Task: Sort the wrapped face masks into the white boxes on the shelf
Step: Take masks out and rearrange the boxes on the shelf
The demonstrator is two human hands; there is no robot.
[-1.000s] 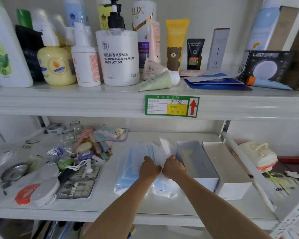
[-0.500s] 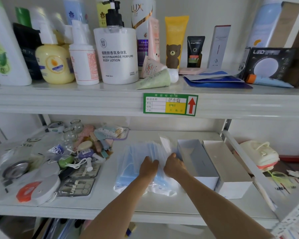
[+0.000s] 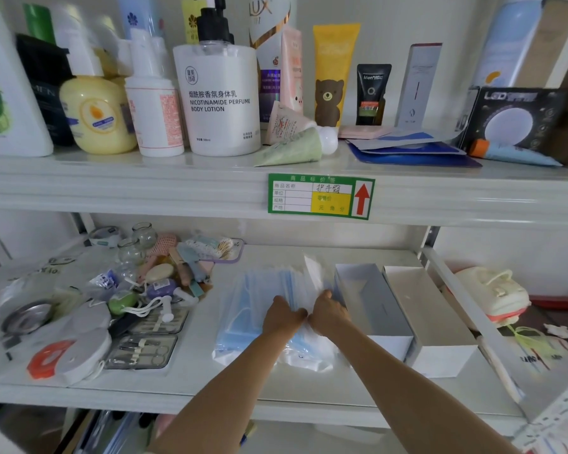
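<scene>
**Op:** Head view, the only 1 I have. Both hands are down on the pile of wrapped masks lying flat on the lower shelf, just left of the 2 white boxes. Left hand and right hand sit side by side, knuckles almost touching, fingers curled down into the clear wrapping.

**Log:** State of each hand?

**Op:** Both look clamped on the plastic at the top of the pile. My reading is a pinch on the same packet, but the fingertips are hidden under the knuckles, so how deep the grip goes I cannot tell.

**Log:** Boxes?

**Op:** Near box stands open right beside the right hand, touching the far box, also open. I see no masks in either.

**Log:** Step in hand?

**Op:** I judge it is separating 1 packet from the pile. To do it well: keep 1 hand pressing the stack flat so the slippery wraps below do not slide along, lift only the top packet by its edge, then turn it lengthwise to match the narrow box before lowering it.

**Log:** Risk?

**Op:** 2 packets clinging together, or the pile fanning toward the manicure kit on the left.
</scene>
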